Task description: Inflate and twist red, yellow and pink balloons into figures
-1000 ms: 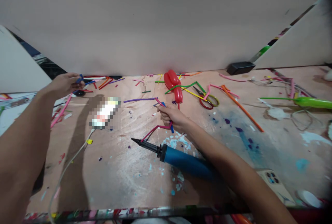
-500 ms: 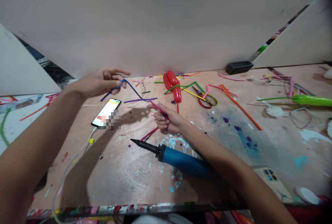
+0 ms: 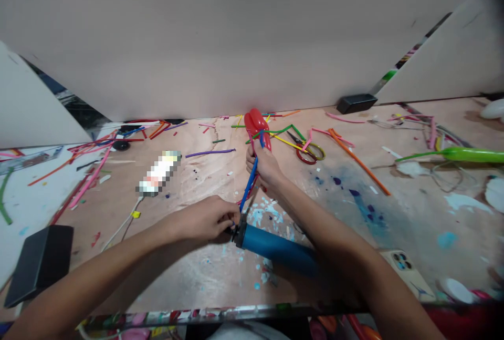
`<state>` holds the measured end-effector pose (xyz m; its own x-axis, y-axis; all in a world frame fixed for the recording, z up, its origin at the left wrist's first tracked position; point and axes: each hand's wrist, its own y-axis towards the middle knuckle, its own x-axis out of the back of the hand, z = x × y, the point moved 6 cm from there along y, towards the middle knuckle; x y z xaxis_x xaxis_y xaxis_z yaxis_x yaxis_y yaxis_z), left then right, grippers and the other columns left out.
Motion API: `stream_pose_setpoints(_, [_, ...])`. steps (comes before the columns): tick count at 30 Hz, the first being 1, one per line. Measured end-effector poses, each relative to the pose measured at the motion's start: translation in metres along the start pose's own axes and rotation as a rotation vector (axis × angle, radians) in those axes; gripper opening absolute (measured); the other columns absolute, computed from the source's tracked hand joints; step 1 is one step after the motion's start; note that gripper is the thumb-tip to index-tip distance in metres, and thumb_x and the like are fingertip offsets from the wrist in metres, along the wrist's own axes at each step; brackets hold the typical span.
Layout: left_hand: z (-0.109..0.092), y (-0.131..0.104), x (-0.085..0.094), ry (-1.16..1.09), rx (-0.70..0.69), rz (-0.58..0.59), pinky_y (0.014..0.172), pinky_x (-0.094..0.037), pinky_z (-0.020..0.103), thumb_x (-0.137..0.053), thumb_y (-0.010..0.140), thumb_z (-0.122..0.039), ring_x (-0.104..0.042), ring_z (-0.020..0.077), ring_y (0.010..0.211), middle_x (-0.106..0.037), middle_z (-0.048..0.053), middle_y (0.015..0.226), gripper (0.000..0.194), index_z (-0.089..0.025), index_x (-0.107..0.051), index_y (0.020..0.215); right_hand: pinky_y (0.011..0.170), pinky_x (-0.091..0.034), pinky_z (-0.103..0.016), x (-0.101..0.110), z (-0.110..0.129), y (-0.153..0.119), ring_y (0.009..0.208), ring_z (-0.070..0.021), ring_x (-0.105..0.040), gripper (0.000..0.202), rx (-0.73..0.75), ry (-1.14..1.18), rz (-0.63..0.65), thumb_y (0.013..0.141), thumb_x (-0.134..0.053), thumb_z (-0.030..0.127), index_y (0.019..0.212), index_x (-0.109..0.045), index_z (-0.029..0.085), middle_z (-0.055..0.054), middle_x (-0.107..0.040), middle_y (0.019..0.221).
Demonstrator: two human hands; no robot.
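My right hand is closed around uninflated modelling balloons: a blue balloon and a pinkish-red balloon hang below it. Low on its left, my left hand has its fingers curled over the nozzle end of a blue balloon pump, which lies on the table. Those fingers hide most of the black nozzle, and the blue balloon's lower end comes close beside them. Just beyond my right hand, a twisted red balloon shape rests on the table, partly covered.
Scissors lie right of my right hand, near green, yellow and orange balloons. A phone with a cable is at left, another phone at front right. Black blocks stand at left and back right. A white panel rises behind.
My left hand has let go of the raised blue balloon end and moved down and right to the pump. My right hand has moved up and slightly right with the balloons.
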<state>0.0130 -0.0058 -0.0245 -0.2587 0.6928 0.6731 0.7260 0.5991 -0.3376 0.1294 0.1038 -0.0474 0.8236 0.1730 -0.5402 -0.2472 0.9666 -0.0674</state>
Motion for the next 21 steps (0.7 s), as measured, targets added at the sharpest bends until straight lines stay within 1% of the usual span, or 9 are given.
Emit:
stream_pose_setpoints(4, [-0.010, -0.007, -0.008, 0.012, -0.033, 0.072, 0.062, -0.040, 0.026, -0.051, 0.087, -0.023, -0.059, 0.0150, 0.067, -0.068, 0.001, 0.077, 0.013, -0.026, -0.065, 0.088, 0.039, -0.019, -0.021, 0.001, 0.000, -0.001, 0.040, -0.0055, -0.026, 0.054, 0.068, -0.137, -0.005, 0.077, -0.058, 0.072, 0.067, -0.041, 0.022, 0.008, -0.036, 0.051])
stream_pose_setpoints(7, [-0.013, -0.010, -0.009, 0.026, -0.061, 0.056, 0.067, -0.042, 0.028, -0.050, 0.089, -0.025, -0.062, 0.0170, 0.074, -0.069, 0.003, 0.083, 0.016, -0.027, -0.065, 0.095, 0.041, -0.022, -0.021, 0.001, -0.001, -0.003, 0.044, -0.0066, -0.029, 0.054, 0.102, -0.234, -0.005, 0.079, -0.054, 0.073, 0.067, -0.041, 0.021, 0.006, -0.038, 0.053])
stream_pose_setpoints(9, [-0.013, -0.011, -0.008, 0.030, -0.062, 0.043, 0.068, -0.043, 0.029, -0.050, 0.090, -0.028, -0.063, 0.0180, 0.075, -0.070, 0.003, 0.084, 0.017, -0.028, -0.065, 0.098, 0.043, -0.025, -0.021, 0.002, 0.001, -0.003, 0.046, -0.0073, -0.032, 0.054, 0.131, -0.283, -0.037, 0.080, -0.053, 0.072, 0.067, -0.043, 0.021, 0.005, -0.040, 0.054])
stream_pose_setpoints(11, [-0.009, -0.011, -0.004, 0.032, -0.046, 0.027, 0.067, -0.043, 0.030, -0.050, 0.090, -0.030, -0.064, 0.0187, 0.076, -0.071, 0.004, 0.087, 0.019, -0.029, -0.064, 0.102, 0.045, -0.028, -0.021, 0.005, 0.001, -0.003, 0.048, -0.0078, -0.038, 0.051, 0.120, -0.261, -0.092, 0.082, -0.053, 0.070, 0.069, -0.047, 0.021, 0.004, -0.046, 0.056])
stream_pose_setpoints(13, [0.002, -0.011, 0.009, 0.055, 0.003, -0.023, 0.067, -0.044, 0.030, -0.049, 0.090, -0.035, -0.065, 0.0194, 0.078, -0.072, 0.005, 0.089, 0.023, -0.028, -0.064, 0.106, 0.047, -0.035, -0.021, 0.009, -0.004, -0.002, 0.051, -0.0089, -0.045, 0.045, 0.033, -0.119, -0.151, 0.084, -0.055, 0.065, 0.074, -0.049, 0.021, 0.003, -0.052, 0.060])
stream_pose_setpoints(14, [0.013, -0.011, 0.020, 0.081, 0.042, -0.079, 0.068, -0.044, 0.030, -0.048, 0.090, -0.038, -0.065, 0.0199, 0.079, -0.072, 0.005, 0.091, 0.025, -0.028, -0.064, 0.108, 0.049, -0.038, -0.022, 0.011, -0.007, -0.001, 0.051, -0.0093, -0.047, 0.042, -0.030, -0.018, -0.179, 0.084, -0.056, 0.062, 0.076, -0.048, 0.021, 0.003, -0.053, 0.060])
stream_pose_setpoints(16, [0.048, -0.015, 0.053, 0.164, 0.176, -0.254, 0.068, -0.044, 0.031, -0.047, 0.090, -0.044, -0.066, 0.0214, 0.079, -0.072, 0.007, 0.093, 0.033, -0.025, -0.064, 0.111, 0.047, -0.038, -0.022, 0.014, -0.014, -0.001, 0.046, -0.0086, -0.045, 0.037, -0.157, 0.148, -0.220, 0.085, -0.059, 0.056, 0.078, -0.045, 0.022, 0.006, -0.048, 0.056])
stream_pose_setpoints(18, [0.098, -0.029, 0.093, 0.287, 0.368, -0.466, 0.069, -0.044, 0.032, -0.046, 0.088, -0.045, -0.065, 0.0236, 0.083, -0.072, 0.008, 0.096, 0.038, -0.022, -0.064, 0.113, 0.040, -0.029, -0.019, 0.016, -0.019, 0.000, 0.038, -0.0069, -0.032, 0.035, -0.243, 0.210, -0.218, 0.086, -0.059, 0.052, 0.077, -0.042, 0.023, 0.010, -0.036, 0.049])
stream_pose_setpoints(21, [0.179, -0.065, 0.146, 0.426, 0.604, -0.674, 0.076, -0.042, 0.031, -0.048, 0.086, -0.037, -0.063, 0.0251, 0.092, -0.070, 0.011, 0.105, 0.033, -0.018, -0.064, 0.108, 0.035, -0.013, -0.020, 0.016, -0.022, 0.000, 0.035, -0.0063, -0.014, 0.032, -0.314, 0.231, -0.151, 0.089, -0.055, 0.045, 0.073, -0.041, 0.022, 0.012, -0.023, 0.043])
